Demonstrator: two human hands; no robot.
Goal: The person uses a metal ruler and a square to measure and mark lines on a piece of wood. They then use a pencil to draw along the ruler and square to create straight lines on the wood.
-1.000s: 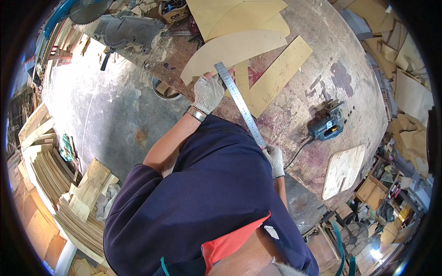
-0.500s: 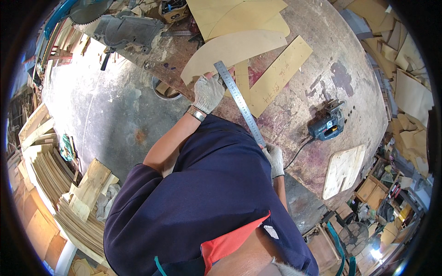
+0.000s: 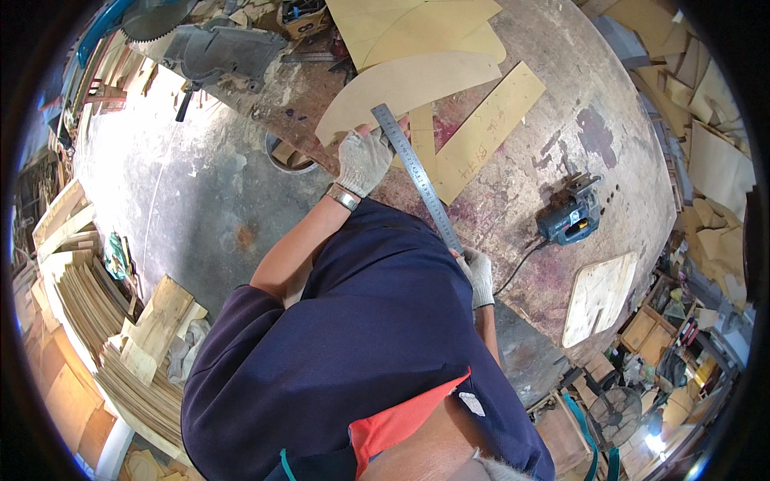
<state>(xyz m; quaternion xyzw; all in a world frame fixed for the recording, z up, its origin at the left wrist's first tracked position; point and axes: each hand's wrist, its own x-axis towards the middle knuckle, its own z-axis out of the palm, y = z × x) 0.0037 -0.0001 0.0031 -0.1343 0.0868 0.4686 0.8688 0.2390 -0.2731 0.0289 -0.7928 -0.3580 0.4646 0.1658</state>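
Observation:
A long steel ruler (image 3: 417, 172) slants across the front of the bench, over the edge of a pale crescent-shaped board (image 3: 397, 86). My left hand (image 3: 362, 163), in a knitted glove with bare fingertips, is closed around the ruler near its far end. Its fingertips show on both sides of the ruler, and some touch the board's lower edge. Near my body, my gloved right hand (image 3: 480, 279) grips the ruler's close end; its fingers are partly hidden. Beside the ruler lie a straight tan template (image 3: 491, 132) with handwriting and a narrow strip (image 3: 422, 138).
A corded jigsaw (image 3: 568, 220) rests on the worn bench (image 3: 618, 160), with a pale rounded board (image 3: 600, 298) nearer me. Larger tan sheets (image 3: 417, 32) lie at the far side. A circular saw blade (image 3: 152, 22) and metal base (image 3: 220, 58) stand far left; stacked curved strips (image 3: 88, 321) lie left.
The ruler has slid slightly away from me and a little to the left over the crescent-shaped board. Both hands stay nearly where they were.

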